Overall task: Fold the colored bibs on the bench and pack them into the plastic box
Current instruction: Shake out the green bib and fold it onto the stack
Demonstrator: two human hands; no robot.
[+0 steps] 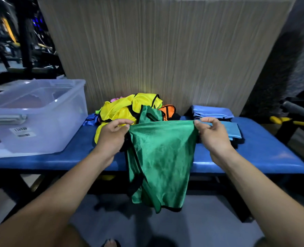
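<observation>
I count two hands, left hand point(112, 133) and right hand point(212, 134), one green bib point(160, 157), one clear plastic box point(40, 111) and one blue bench point(254, 154). In the loose pile I can pick out one orange bib point(169, 110), at least one yellow bib point(119, 109) (folds blur together, so I cannot tell if there are more), plus one royal-blue piece point(89, 120) and a pink scrap point(114, 100) at the edges. I see two stacks of folded light-blue bibs, a rear stack point(212, 111) and a near stack point(234, 130); layers per stack can't be counted.
</observation>
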